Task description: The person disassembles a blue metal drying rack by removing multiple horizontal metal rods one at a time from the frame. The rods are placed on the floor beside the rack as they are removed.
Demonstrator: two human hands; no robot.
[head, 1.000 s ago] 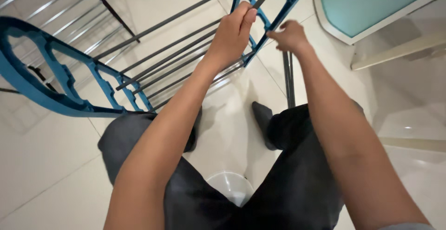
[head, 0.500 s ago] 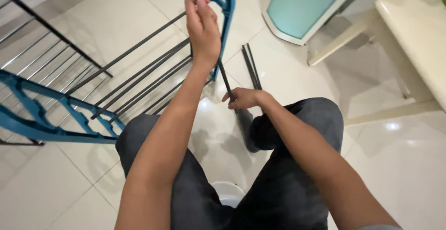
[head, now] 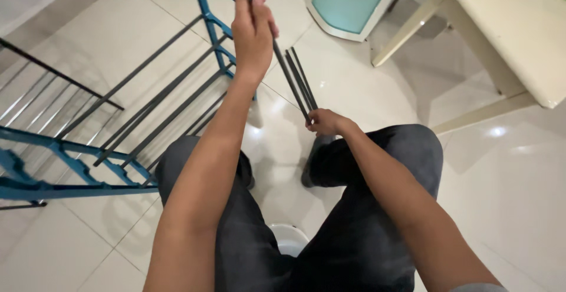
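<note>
A dark rod (head: 277, 47) is gripped by the left hand (head: 252, 32) at upper centre. The rod's lower end is clamped by the right hand (head: 324, 122). Bare floor (head: 365, 91) lies open beyond the blue rack (head: 209, 15).

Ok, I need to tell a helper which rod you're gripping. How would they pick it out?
Start at the blue rack frame on the white tiled floor. Beside it, the dark rod slants from the left hand down to the right hand; unlike the rods fixed in the rack, it's loose.

thin dark rods (head: 298, 82), bundled, slanted, hand-held
</note>
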